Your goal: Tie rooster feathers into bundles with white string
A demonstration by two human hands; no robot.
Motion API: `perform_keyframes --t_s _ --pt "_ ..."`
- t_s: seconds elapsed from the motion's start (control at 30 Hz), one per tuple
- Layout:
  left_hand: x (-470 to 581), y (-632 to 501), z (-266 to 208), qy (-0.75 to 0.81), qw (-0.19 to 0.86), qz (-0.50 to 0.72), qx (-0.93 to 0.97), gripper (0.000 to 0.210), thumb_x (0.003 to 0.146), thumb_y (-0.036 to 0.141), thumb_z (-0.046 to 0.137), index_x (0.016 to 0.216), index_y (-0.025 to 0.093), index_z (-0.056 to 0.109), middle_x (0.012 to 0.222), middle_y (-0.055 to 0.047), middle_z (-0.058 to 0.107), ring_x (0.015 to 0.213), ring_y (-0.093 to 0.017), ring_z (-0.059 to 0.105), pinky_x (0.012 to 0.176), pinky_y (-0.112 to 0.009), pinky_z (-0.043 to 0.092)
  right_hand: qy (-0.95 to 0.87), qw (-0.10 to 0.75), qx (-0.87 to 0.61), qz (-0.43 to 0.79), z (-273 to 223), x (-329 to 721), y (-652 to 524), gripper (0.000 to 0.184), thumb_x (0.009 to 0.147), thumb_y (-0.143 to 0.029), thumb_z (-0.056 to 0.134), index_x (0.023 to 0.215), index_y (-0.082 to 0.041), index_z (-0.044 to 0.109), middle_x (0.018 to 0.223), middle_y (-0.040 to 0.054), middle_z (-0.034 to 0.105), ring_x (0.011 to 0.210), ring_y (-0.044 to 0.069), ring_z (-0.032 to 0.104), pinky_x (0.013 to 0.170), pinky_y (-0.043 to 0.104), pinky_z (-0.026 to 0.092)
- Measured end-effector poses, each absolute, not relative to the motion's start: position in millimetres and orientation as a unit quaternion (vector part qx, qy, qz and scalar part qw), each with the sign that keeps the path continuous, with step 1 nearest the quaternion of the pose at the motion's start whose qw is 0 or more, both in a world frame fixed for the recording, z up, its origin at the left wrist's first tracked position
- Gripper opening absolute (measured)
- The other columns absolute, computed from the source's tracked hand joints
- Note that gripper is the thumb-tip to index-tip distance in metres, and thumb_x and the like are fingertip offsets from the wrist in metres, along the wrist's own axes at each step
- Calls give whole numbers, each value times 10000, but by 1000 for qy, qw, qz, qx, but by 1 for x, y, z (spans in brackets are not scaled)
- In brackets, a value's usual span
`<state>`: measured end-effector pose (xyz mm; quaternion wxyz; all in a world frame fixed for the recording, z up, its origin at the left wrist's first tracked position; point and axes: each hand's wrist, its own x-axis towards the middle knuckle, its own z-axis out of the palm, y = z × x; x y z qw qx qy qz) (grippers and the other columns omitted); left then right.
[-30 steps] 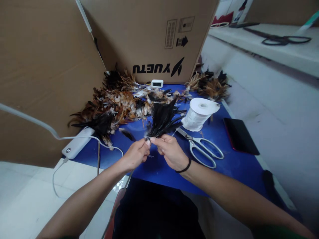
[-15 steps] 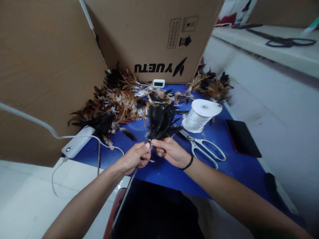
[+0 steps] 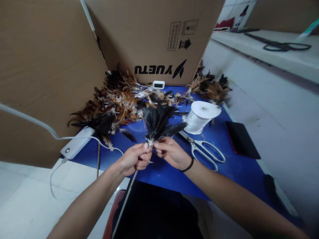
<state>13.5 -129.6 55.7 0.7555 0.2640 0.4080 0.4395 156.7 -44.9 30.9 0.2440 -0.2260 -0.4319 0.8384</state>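
Black feathers (image 3: 158, 121) fan out at the top of a thin stick (image 3: 126, 202), with pale fluff at their base. My left hand (image 3: 138, 157) is wrapped round the stick just below them, thumb on top. The thumb and fingers of my right hand (image 3: 169, 151) pinch at the right side of the feather base. A short white end, perhaps ribbon, pokes out under my left fingers. Right of the feathers stands a white spool of ribbon (image 3: 196, 121). Silver-handled scissors (image 3: 204, 149) lie beside my right hand, blades partly behind the feathers.
Heaps of brown and black feathers (image 3: 119, 103) cover the back of the blue table (image 3: 171, 181). A small white display (image 3: 158, 85) stands before a cardboard box (image 3: 149, 39). A white power bank (image 3: 77, 142) with cables is at left, a phone (image 3: 241, 139) at right. Black scissors (image 3: 281, 44) lie on a ledge.
The black feathers have turned and spread a little more, tilting left, and the pale base shows more. My right fingers have shifted slightly right; both hands stay close together.
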Motion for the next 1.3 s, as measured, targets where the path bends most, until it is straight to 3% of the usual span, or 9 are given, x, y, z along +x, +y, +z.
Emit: perform_keyframes --t_s 0.67,1.0,1.3 --pt "15 -127 43 331 816 429 202 270 895 379 459 733 178 381 551 91 214 379 -23 83 323 -139 94 -443 341 -309 769 26 148 -53 119 592 -197 604 559 -167 494 440 -84 391 407 37 283 409 196 198" --pt "24 -130 49 418 761 436 236 298 856 422 524 741 180 393 540 95 248 381 -13 103 341 -143 82 -465 288 -228 806 21 158 -49 312 662 -353 721 552 -149 513 498 -55 399 457 47 302 445 223 186" --pt "26 -130 45 413 754 451 238 297 861 433 514 757 179 402 534 97 257 378 -13 118 338 -137 91 -433 289 -272 809 20 156 -51 389 600 -349 766 494 -159 443 467 -69 361 455 47 299 456 229 204"
